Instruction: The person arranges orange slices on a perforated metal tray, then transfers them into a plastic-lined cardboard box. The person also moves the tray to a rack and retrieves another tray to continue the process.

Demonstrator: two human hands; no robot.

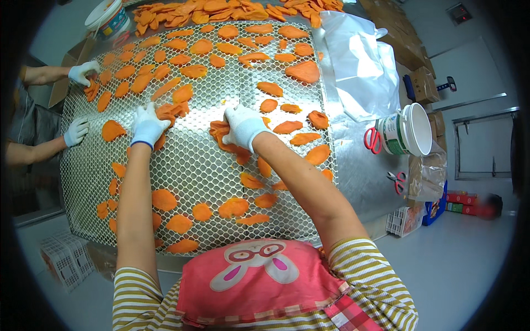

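My left hand (148, 124), in a white glove, is closed on several soft orange dried fruit slices (172, 113). Further right, my right hand (243, 124), gloved as well, grips a bunch of the same slices (223, 134) over the middle of a white plastic mesh sheet (186, 161). The sheet lies on a metal table (364, 178). Single flat orange slices (164, 200) are spread over the mesh, mostly apart, around both hands. My fingertips partly hide the slices they hold.
A co-worker's gloved hands (85, 73) are at the left edge, one holding slices. A slice heap (207, 10) lies at the far side. On the right are plastic bags (360, 66), a white bucket (418, 128) and red-handled scissors (399, 182). Another bucket (107, 20) stands far left.
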